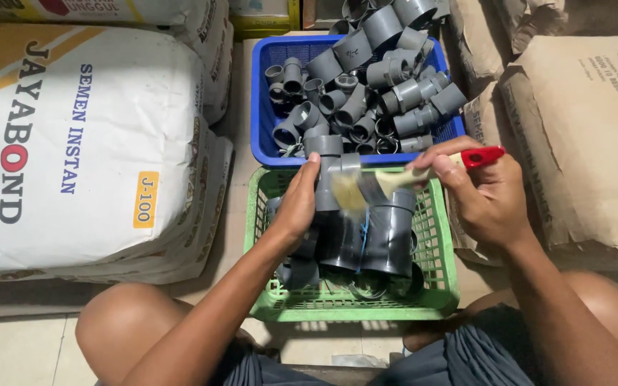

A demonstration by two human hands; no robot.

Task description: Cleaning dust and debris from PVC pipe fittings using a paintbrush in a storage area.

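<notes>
The left hand (296, 207) is closed around a grey plastic pipe fitting (328, 175), holding it upright just above the green basket (443, 286), near the basket's far edge. The right hand (488, 196) grips a paintbrush (423, 170) by its red-tipped handle, the pale bristles lying against the fitting's side; the bristles look blurred. Beneath both hands, a bundle of larger grey pipe fittings (388, 236), tied with a blue string, stands in the green basket. Touching the green basket's far edge, a blue basket (260, 100) on the floor is heaped with more grey fittings. A big white sack (73, 143) lies to the left of the baskets, and brown paper sacks (588, 136) lie to their right. The person's bare knees frame the green basket's near edge.
</notes>
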